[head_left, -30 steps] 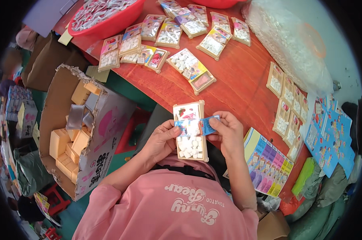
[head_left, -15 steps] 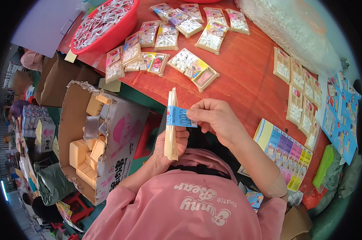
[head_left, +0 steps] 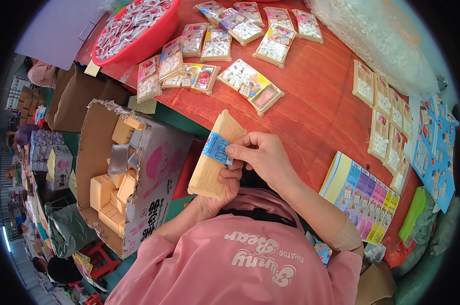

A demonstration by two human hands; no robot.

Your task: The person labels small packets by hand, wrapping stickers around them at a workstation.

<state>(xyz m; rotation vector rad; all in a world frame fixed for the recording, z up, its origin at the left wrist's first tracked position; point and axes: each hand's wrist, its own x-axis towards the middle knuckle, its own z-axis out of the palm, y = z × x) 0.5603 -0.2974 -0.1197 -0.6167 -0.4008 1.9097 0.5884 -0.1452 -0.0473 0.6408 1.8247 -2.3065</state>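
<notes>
A shallow wooden-looking tray point(head_left: 209, 178) is held up between the hands, just off the near edge of the counter, its plain ribbed back toward the viewer and its top leaning to the right. A blue paper band point(head_left: 215, 147) crosses it a little above the middle. The grip of the left hand point(head_left: 228, 184) is closed around the tray's right edge, below the band; the right hand point(head_left: 264, 155) pinches the band's end between thumb and forefinger at that same edge. The step in hand looks like wrapping the band around the tray. To do it well, the left grip should stay firm but light, so the thin walls do not bow, while the right draws the paper snug and square to the long sides, then smooths it flat from the middle outward, with no crease at the corners. Beyond, filled packs point(head_left: 250, 84) lie scattered on the red counter point(head_left: 306, 101), with a red basin point(head_left: 161, 36) of sachets at the far left. To the right are a colourful sheet point(head_left: 362, 201), a group of filled trays point(head_left: 380, 134) and a big clear bag point(head_left: 372, 46). A torn-edged carton point(head_left: 161, 168) of pale boxes stands at the left.
</notes>
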